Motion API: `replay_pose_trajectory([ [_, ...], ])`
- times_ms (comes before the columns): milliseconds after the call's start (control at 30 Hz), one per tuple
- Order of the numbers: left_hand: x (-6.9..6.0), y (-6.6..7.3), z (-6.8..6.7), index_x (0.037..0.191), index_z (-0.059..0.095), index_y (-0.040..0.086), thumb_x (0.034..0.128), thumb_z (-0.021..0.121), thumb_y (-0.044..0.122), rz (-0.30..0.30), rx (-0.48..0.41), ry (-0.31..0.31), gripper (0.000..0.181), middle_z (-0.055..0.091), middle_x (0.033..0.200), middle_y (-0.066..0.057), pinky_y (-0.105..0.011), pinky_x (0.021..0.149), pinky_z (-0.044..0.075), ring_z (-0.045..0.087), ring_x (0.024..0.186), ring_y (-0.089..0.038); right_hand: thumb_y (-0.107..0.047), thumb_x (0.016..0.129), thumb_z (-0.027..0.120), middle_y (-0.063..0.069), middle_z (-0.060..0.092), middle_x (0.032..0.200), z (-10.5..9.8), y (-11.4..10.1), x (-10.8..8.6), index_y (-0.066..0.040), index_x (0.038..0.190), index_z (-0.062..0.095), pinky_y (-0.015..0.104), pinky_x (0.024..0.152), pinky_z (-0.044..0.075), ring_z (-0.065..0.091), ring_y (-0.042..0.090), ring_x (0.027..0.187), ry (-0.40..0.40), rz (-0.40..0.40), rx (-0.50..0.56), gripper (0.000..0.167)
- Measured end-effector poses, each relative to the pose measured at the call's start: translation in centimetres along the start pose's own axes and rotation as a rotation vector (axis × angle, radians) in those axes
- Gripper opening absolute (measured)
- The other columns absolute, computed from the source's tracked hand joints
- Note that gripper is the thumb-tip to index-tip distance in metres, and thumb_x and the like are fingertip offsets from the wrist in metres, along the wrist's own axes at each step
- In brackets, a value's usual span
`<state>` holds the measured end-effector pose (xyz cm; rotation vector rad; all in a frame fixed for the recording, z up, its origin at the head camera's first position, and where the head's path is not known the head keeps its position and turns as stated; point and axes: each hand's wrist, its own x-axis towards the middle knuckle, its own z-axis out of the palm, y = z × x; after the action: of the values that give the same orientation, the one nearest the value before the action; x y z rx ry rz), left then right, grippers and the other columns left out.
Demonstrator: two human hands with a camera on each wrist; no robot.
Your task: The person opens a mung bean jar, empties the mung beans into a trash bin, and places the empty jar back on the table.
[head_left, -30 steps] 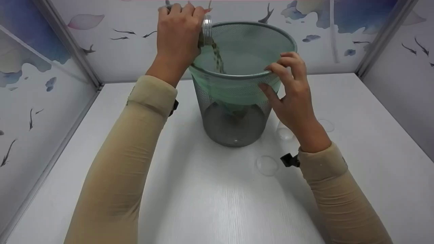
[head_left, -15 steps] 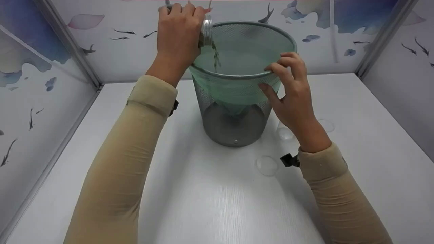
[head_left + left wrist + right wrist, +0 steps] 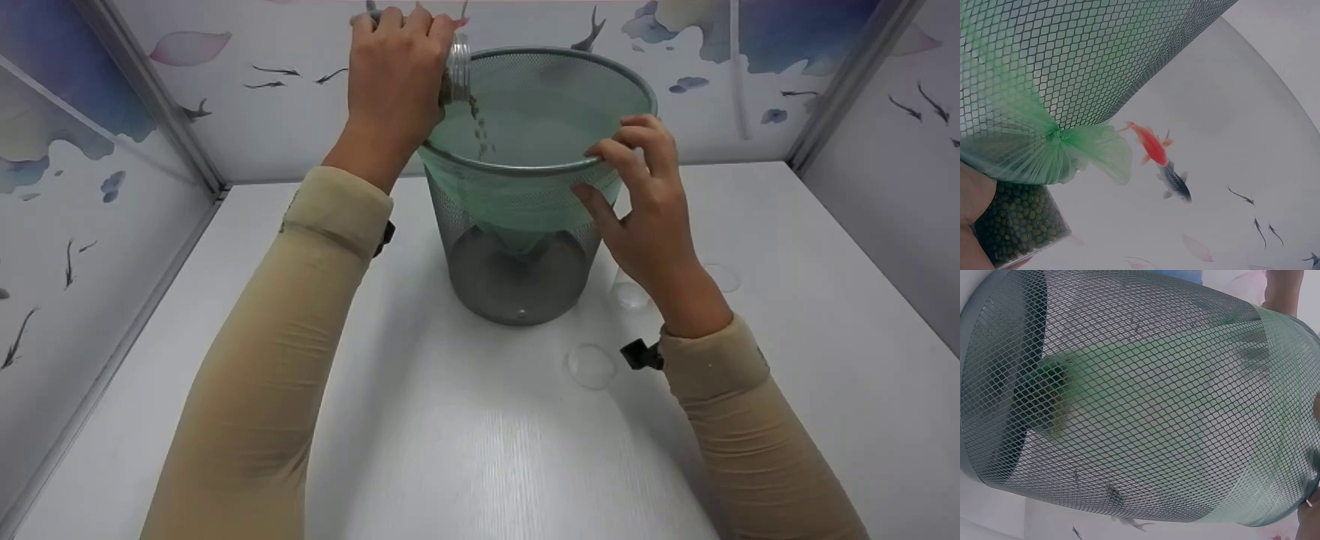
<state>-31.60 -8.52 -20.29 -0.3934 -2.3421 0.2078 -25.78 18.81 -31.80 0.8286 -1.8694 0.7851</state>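
Note:
My left hand [image 3: 396, 82] grips a clear jar [image 3: 460, 67], tipped sideways over the left rim of a grey wire-mesh wastebasket [image 3: 517, 289]. Small beans [image 3: 481, 133] fall from its mouth into the green plastic bag [image 3: 547, 112] lining the basket. In the left wrist view, green mung beans [image 3: 1024, 219] show through the jar's side, near a knotted gather of the bag [image 3: 1058, 135] outside the mesh. My right hand [image 3: 649, 199] holds the basket's right front rim, fingers over it and thumb outside. A dark heap [image 3: 1044, 391] shows in the bag's low end in the right wrist view.
On the white table [image 3: 465, 450], a clear round lid [image 3: 590, 367] lies in front of the basket. A clear container [image 3: 631, 295] stands partly behind my right wrist, with another clear disc [image 3: 722, 277] beyond. Printed panels [image 3: 277, 135] enclose the back and sides.
The stream of falling beans has thinned and broken into scattered beans. Both hands, the jar and the basket have stayed in place.

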Motion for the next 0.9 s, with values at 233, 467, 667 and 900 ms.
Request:
replay_pose_trajectory([
  [233, 0.05, 0.05, -0.06, 0.140, 0.060, 0.002, 0.0984, 0.068, 0.010, 0.001, 0.000, -0.024, 0.044, 0.067, 0.136, -0.019, -0.059, 0.112, 0.046, 0.063, 0.124, -0.041, -0.012, 0.099, 0.077, 0.021, 0.055, 0.125, 0.05, 0.03, -0.03, -0.007, 0.129, 0.065, 0.056, 0.118, 0.038, 0.046, 0.040, 0.139, 0.002, 0.002, 0.003, 0.032],
  [467, 0.15, 0.05, 0.00, 0.140, 0.061, 0.002, 0.0983, 0.068, 0.010, 0.005, 0.005, -0.005, 0.042, 0.069, 0.134, -0.018, -0.055, 0.109, 0.048, 0.065, 0.121, -0.039, -0.012, 0.099, 0.077, 0.021, 0.056, 0.124, -0.01, 0.04, 0.03, -0.006, 0.129, 0.066, 0.055, 0.119, 0.037, 0.046, 0.040, 0.140, -0.002, -0.003, 0.008, 0.032],
  [667, 0.12, 0.03, 0.00, 0.142, 0.061, 0.004, 0.0981, 0.069, 0.011, 0.012, 0.010, 0.005, 0.045, 0.069, 0.134, -0.018, -0.055, 0.108, 0.049, 0.065, 0.120, -0.038, -0.012, 0.100, 0.077, 0.022, 0.056, 0.125, -0.02, 0.07, 0.01, -0.006, 0.129, 0.066, 0.055, 0.119, 0.037, 0.046, 0.040, 0.140, -0.006, -0.004, 0.005, 0.032],
  [900, 0.13, 0.03, -0.07, 0.142, 0.061, 0.005, 0.0980, 0.069, 0.010, 0.020, 0.019, 0.005, 0.045, 0.069, 0.134, -0.018, -0.055, 0.108, 0.049, 0.065, 0.120, -0.038, -0.012, 0.099, 0.077, 0.021, 0.056, 0.125, 0.03, 0.10, 0.02, -0.006, 0.129, 0.066, 0.055, 0.119, 0.037, 0.046, 0.040, 0.140, -0.002, -0.009, 0.009, 0.032],
])
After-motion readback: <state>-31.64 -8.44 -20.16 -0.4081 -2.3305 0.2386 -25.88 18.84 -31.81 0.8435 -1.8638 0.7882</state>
